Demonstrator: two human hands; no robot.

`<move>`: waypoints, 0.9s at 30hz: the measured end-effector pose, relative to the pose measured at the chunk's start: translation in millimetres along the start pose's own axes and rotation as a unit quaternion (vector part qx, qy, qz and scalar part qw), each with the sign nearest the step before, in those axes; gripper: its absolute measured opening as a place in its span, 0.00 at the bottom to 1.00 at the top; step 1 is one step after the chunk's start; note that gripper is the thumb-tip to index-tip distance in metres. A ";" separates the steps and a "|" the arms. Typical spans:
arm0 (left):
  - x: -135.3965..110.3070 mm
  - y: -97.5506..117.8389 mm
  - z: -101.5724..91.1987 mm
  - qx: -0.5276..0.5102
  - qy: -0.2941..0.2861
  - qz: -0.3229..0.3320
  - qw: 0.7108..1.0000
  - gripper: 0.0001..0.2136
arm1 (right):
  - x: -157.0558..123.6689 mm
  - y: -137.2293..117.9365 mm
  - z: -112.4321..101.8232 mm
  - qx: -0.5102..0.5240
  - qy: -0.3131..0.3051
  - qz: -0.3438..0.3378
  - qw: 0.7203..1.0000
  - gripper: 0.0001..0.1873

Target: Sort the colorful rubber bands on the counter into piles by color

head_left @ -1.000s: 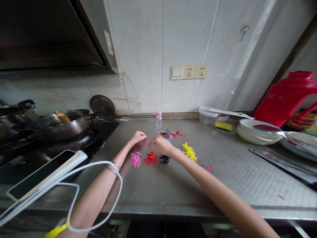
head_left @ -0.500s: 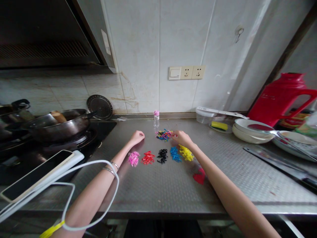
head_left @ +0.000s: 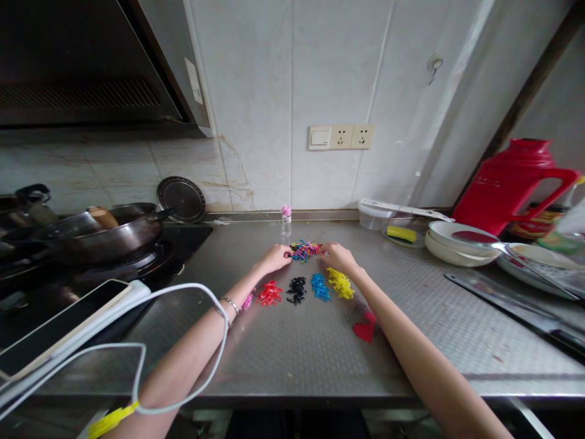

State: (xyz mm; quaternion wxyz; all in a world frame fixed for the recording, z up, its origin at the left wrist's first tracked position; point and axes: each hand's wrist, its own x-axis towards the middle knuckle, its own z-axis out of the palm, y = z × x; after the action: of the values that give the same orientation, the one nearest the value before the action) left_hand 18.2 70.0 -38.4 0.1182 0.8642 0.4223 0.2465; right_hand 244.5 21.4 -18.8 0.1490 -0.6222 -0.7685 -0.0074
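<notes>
A mixed heap of small coloured bands (head_left: pixel 305 249) lies on the steel counter (head_left: pixel 320 347). My left hand (head_left: pixel 275 258) touches its left edge with curled fingers. My right hand (head_left: pixel 337 256) rests at its right edge, fingers pinched. In front lie sorted piles: pink (head_left: pixel 247 301) half hidden by my left arm, red (head_left: pixel 269 293), black (head_left: pixel 297 289), blue (head_left: pixel 320 286) and yellow (head_left: pixel 340 283). A red piece (head_left: pixel 364 330) lies beside my right forearm. A small clear bottle with a pink cap (head_left: pixel 286 221) stands behind the heap.
A wok (head_left: pixel 105 228) sits on the stove at left, a round lid (head_left: pixel 181 199) leaning on the wall. A phone with a white cable (head_left: pixel 59 326) lies at the near left. At right are bowls (head_left: pixel 457 241), a sponge (head_left: pixel 401 233), a clear container (head_left: pixel 377 213) and a red thermos (head_left: pixel 507 183).
My left hand moved right from beside the pink pile to the mixed heap. My right hand went from the black pile to the heap's right side, uncovering the blue pile.
</notes>
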 end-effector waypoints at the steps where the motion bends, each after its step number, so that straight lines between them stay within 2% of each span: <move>1: 0.5 1.1 1.2 0.012 -0.001 -0.003 1.000 0.09 | -0.2 -0.2 -0.3 0.000 0.001 -0.001 1.000 0.13; 11: 3.0 2.0 -0.4 0.063 0.009 -0.028 0.998 0.09 | 1.0 2.9 4.9 -0.001 0.017 -0.002 1.000 0.12; 27: 6.5 -7.4 2.5 -0.015 0.046 -0.036 0.998 0.07 | 2.5 6.9 8.8 0.001 0.013 -0.003 1.000 0.13</move>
State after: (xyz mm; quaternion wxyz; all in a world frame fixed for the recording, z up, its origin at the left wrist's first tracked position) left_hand 17.9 79.7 -41.5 0.1200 0.8344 0.4544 0.2878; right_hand 248.7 27.0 -27.8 0.1594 -0.6196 -0.7685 -0.0147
